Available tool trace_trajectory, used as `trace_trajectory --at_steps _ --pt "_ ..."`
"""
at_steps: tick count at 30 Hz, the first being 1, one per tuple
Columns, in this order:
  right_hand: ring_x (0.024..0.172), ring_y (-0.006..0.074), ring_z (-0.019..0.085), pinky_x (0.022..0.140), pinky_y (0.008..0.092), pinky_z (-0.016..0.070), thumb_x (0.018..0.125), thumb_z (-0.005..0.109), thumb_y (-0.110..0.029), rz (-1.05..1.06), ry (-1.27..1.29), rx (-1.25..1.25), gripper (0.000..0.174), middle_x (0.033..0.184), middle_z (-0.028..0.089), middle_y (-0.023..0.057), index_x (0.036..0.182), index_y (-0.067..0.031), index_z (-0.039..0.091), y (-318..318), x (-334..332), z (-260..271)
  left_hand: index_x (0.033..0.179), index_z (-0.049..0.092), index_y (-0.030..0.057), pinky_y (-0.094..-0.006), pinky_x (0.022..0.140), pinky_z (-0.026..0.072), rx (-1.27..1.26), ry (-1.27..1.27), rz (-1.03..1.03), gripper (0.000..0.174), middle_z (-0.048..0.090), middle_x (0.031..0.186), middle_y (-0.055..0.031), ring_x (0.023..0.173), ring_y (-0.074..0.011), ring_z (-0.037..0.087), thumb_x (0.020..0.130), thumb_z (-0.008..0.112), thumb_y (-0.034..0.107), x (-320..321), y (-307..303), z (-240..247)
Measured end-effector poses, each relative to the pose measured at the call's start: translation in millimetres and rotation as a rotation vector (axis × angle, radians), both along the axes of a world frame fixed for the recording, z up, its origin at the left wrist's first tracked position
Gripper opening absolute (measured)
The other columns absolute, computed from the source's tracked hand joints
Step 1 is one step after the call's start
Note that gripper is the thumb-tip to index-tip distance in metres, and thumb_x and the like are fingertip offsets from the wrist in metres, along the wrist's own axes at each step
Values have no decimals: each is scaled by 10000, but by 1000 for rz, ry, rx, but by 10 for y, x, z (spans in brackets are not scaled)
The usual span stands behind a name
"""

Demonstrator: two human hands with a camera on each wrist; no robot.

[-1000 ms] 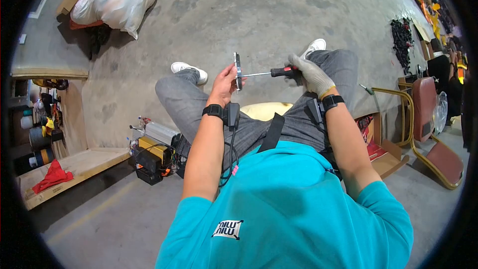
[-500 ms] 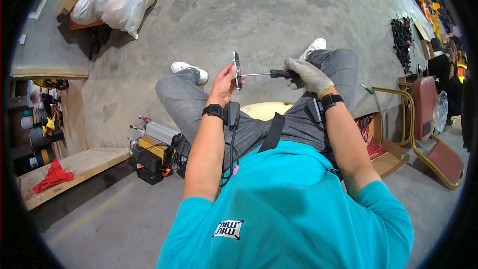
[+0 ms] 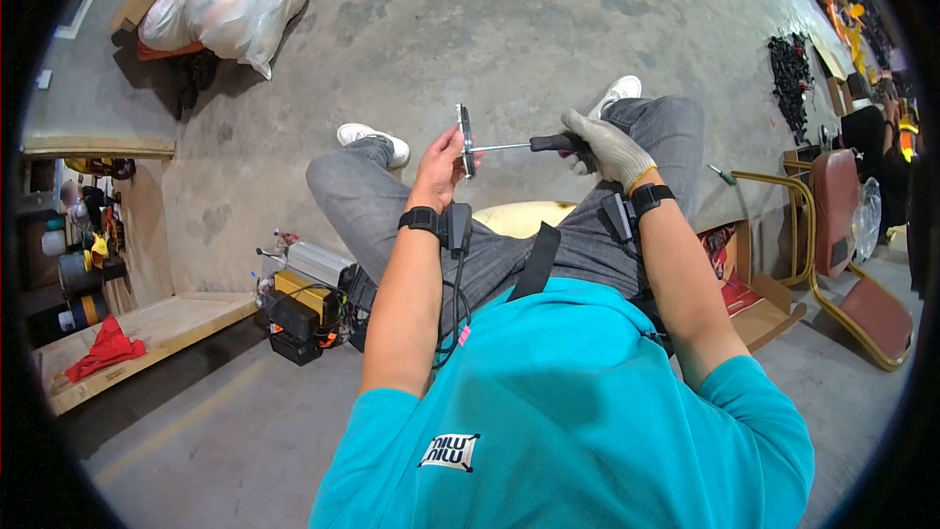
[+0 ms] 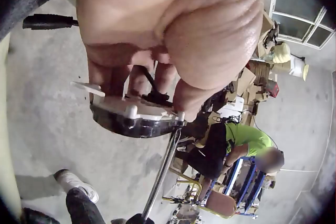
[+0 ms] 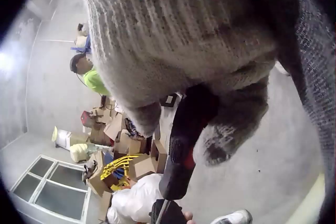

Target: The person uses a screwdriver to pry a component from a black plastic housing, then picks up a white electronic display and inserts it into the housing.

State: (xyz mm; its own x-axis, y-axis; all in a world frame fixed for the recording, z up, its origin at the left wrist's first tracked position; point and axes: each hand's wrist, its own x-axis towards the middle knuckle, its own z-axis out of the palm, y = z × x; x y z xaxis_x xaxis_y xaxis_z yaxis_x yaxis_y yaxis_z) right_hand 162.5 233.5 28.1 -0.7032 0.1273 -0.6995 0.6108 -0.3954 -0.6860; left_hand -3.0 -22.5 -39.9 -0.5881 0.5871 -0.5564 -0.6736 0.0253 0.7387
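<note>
My bare left hand (image 3: 438,172) grips a small part with a curved black rim and a white inner side (image 4: 137,121), held upright above the floor between my knees. In the left wrist view a thin black piece shows inside it, and my fingers hide some of the far side. My right hand (image 3: 621,153), in a knitted glove, holds a screwdriver (image 3: 553,143) by its black handle, which shows a red patch in the right wrist view. The metal shaft (image 4: 160,179) runs level toward the left, its tip at the edge of the part.
Left of my seat stand a machine with wires (image 3: 299,304) and a wooden board with a red cloth (image 3: 105,348). White bags (image 3: 230,5) lie ahead left. A brown chair (image 3: 837,220) and an open carton (image 3: 759,309) are at right. Another person (image 4: 252,145) bends over farther off.
The screwdriver handle has turned in my gloved right hand, so its red patch no longer shows in the head view. My right fingers have shifted around it; my left hand stays almost still.
</note>
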Motion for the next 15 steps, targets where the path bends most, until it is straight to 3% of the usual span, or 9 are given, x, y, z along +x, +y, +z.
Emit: trace_trajectory --at_steps 1,3,5,7,8,10,11,13,15 --pt "715 139 612 596 264 517 971 601 -375 -2 0 0 323 886 630 63 982 -53 624 0 1 -4 1378 486 34 -347 763 599 2 -10 10 426 636 1201 -106 984 -249 678 1021 547 258 0 1 -1" --pt "745 139 615 631 271 529 967 608 -367 -177 269 33 309 919 618 57 982 -59 625 -32 -12 16 1382 482 36 -349 764 600 2 -8 7 430 637 1200 -109 988 -251 679 1020 548 257 11 6 12" --pt "769 142 617 667 282 541 962 616 -344 -271 277 14 279 965 608 61 1007 -68 620 -59 -6 88 1387 478 37 -350 764 601 2 -6 7 434 638 1198 -111 992 -254 679 1019 549 257 17 9 41" --pt "922 138 622 744 292 583 970 614 -275 -318 313 -76 246 1024 583 58 1082 -56 616 -55 18 112 1393 470 39 -352 766 603 7 -13 -1 441 638 1197 -116 992 -255 680 1017 554 254 17 13 28" --pt "922 138 622 744 292 583 970 614 -275 -319 314 -75 246 1024 583 58 1082 -56 616 -65 15 115 1393 470 39 -352 766 603 8 -13 -2 441 638 1197 -116 992 -255 680 1017 554 254 16 17 23" --pt "762 140 629 610 275 547 987 577 -354 -300 189 -55 311 979 615 79 1039 -48 607 -97 -13 115 1387 474 37 -353 768 604 3 -22 7 436 636 1198 -118 989 -258 680 1015 558 248 8 14 24" --pt "762 140 629 610 275 547 987 577 -354 -300 189 -56 311 979 615 79 1039 -48 607 -85 -16 108 1387 474 37 -353 768 604 3 -22 7 436 636 1198 -118 989 -258 680 1015 558 248 11 14 23" --pt "756 132 629 585 263 545 1000 560 -349 -45 -62 59 314 956 619 71 1039 -41 606 -23 -26 54 1370 488 33 -353 768 605 -26 -10 13 421 633 1197 -121 985 -262 682 1014 560 245 20 14 35" --pt "748 126 624 624 252 548 999 556 -319 14 -67 83 271 934 620 55 1026 -55 613 12 -13 -3 1365 493 32 -353 767 605 -21 -11 17 415 633 1193 -121 984 -264 682 1015 559 245 12 13 31"
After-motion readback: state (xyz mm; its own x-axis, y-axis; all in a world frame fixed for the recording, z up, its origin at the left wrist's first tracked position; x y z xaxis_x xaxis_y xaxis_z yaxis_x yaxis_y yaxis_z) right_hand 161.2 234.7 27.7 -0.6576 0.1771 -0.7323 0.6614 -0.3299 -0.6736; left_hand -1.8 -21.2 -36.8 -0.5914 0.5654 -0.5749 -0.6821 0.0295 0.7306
